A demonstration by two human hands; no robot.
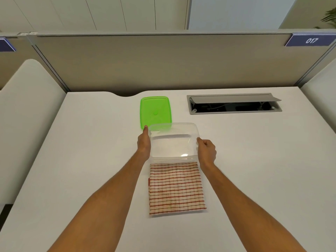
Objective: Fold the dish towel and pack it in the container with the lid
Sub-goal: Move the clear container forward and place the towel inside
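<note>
left hand + right hand gripping empty container | dish towel folded, unpacked | risk: towel bunching over rim, lid failing to seat

Only legible txt: "017", white slanted digits on a dark blue tag, top right corner of the beige desk partition. A 2nd blue tag sits at far left on the next partition, cut off by frame edge, no chars readable.
</note>
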